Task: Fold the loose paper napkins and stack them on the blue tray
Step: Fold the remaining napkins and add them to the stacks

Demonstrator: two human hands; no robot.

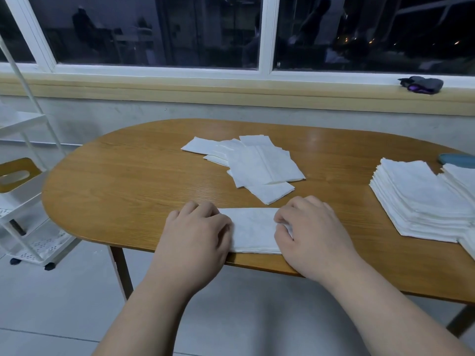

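Napkin [253,229] at the table [128,188] edge — left hand [195,233] covers one end, right hand [312,233] pinches the other.
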